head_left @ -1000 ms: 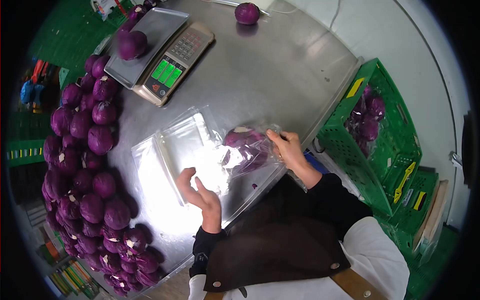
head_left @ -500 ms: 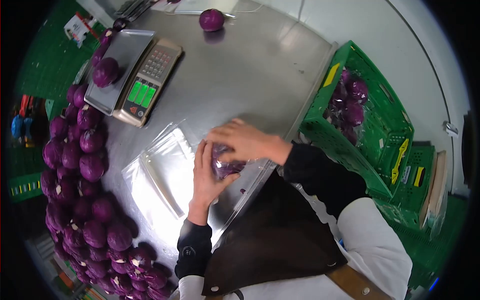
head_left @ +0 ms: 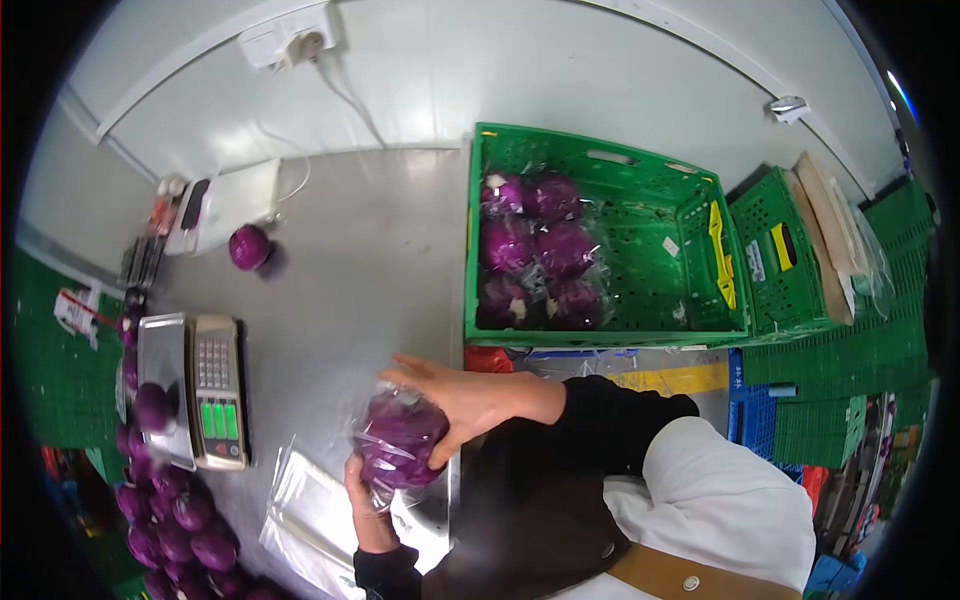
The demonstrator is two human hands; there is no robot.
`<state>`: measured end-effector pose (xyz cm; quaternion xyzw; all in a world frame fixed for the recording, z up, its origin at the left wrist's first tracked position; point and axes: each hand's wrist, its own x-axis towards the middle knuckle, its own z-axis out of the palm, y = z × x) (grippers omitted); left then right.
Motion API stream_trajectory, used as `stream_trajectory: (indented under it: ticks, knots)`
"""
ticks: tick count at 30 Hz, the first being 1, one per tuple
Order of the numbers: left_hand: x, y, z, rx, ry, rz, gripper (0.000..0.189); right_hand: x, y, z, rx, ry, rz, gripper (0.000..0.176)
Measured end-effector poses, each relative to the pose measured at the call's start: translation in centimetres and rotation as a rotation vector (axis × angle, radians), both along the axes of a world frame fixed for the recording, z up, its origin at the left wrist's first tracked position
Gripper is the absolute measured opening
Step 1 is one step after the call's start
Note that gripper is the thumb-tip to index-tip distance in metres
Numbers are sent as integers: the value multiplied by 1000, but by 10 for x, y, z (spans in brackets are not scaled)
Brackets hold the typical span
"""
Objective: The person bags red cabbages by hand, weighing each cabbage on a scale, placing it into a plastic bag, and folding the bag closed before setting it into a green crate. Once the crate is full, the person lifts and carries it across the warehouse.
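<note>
A red cabbage (head_left: 402, 438) in clear plastic film is held over the near part of the steel table. My right hand (head_left: 468, 402) grips it from the top and right side, fingers curled round it. My left hand (head_left: 366, 497) is closed against its lower left; part of those fingers is hidden behind the cabbage. Beneath and to the left lies a stack of clear plastic bags (head_left: 300, 500) on the table. Farther left, another red cabbage (head_left: 154, 407) sits on the pan of a digital scale (head_left: 217, 385) with lit green displays.
To the right stands a green crate (head_left: 640, 250) holding several wrapped cabbages at its left end. Unwrapped cabbages (head_left: 185, 530) are heaped at the lower left. A single cabbage (head_left: 249, 247) rests near the back, beside a white board (head_left: 238, 200). A wall socket (head_left: 290, 40) has a cable plugged in.
The view has swung right, bringing the crate to the middle. Both hands have raised the wrapped cabbage off the table, and more of it shows between them.
</note>
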<state>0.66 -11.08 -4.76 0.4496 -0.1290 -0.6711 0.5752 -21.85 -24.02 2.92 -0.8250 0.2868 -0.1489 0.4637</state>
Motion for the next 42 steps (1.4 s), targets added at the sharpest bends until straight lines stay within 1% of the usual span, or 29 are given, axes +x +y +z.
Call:
stream_trajectory:
  ticks: [1,2,4,5,7,9,10,12,13,14,15,17,19,20,22,25,26,27,28,29,30,31,32,33,36,37,39,41,42]
  knots:
    - [-17,-20,3,68,-23,58,78,-19,-7,3,0,3,-17,87]
    - [-39,-45,23,-45,141,-48,83,-42,-20,7,214,-200,-89,85]
    - [-87,-83,56,-216,80,-281,99,-93,-45,9,533,-483,-241,80]
    - [-111,-104,86,-307,140,-481,103,-123,-55,0,638,-558,-324,76]
    - [-153,-134,98,-402,274,-589,110,-182,-66,-40,906,-991,-635,75]
    - [-169,-144,100,-487,8,-559,99,-239,-82,-61,929,-1325,-812,74]
    - [-165,-145,95,-480,2,-548,99,-264,-98,-73,807,-1313,-988,74]
    - [-144,-138,72,-390,-38,-685,80,-314,-117,-98,654,-1204,-1258,73]
    - [-137,-131,64,-383,-64,-629,80,-338,-123,-111,636,-1110,-1338,71]
    - [-126,-120,57,-290,-15,-577,70,-355,-128,-122,628,-1049,-1331,72]
    - [-111,-110,51,-195,27,-502,61,-352,-128,-121,541,-916,-1471,69]
    - [-85,-95,40,-74,-55,-396,53,-399,-152,-189,750,-951,-1322,61]
    - [-62,-84,39,25,-197,-257,49,-383,-167,-194,645,-898,-1399,59]
    - [-48,-79,38,78,-214,-194,48,-407,-180,-226,748,-970,-1393,55]
    - [-21,-77,41,151,-270,-75,41,-387,-170,-204,764,-941,-1426,55]
    - [44,-76,35,222,-566,241,40,-379,-167,-203,1101,-1114,-1190,60]
    - [85,-74,27,177,-742,356,39,-389,-160,-208,1113,-1108,-1180,60]
    - [130,-73,21,128,-913,470,39,-412,-160,-218,1506,-1490,-1146,60]
    - [168,-75,25,114,-1003,669,43,-416,-163,-215,1699,-1677,-1095,59]
    - [230,-77,10,139,-1358,796,54,-420,-166,-211,1904,-1850,-1053,59]
    - [242,-94,51,241,-1630,904,64,-419,-170,-203,1442,-1313,-1479,56]
    - [282,-97,65,90,-1679,845,76,-421,-172,-195,928,-754,-1712,54]
    - [315,-107,69,176,-1831,890,82,-420,-171,-185,392,-192,-1778,51]
    - [340,-117,69,267,-1980,925,87,-417,-168,-175,-150,354,-1690,49]
    - [368,-141,82,516,-1993,721,97,-383,-165,-154,-412,118,-1464,40]
    - [367,-148,79,610,-2011,657,98,-358,-164,-137,-427,141,-1461,40]
    - [385,-141,68,572,-1906,515,84,-281,-162,-97,-500,-35,-1234,34]
    - [406,-123,52,435,-1789,739,78,-223,-160,-75,-504,-44,-1075,32]
    - [407,-109,46,220,-1588,894,76,-184,-157,-62,-510,-72,-1000,31]
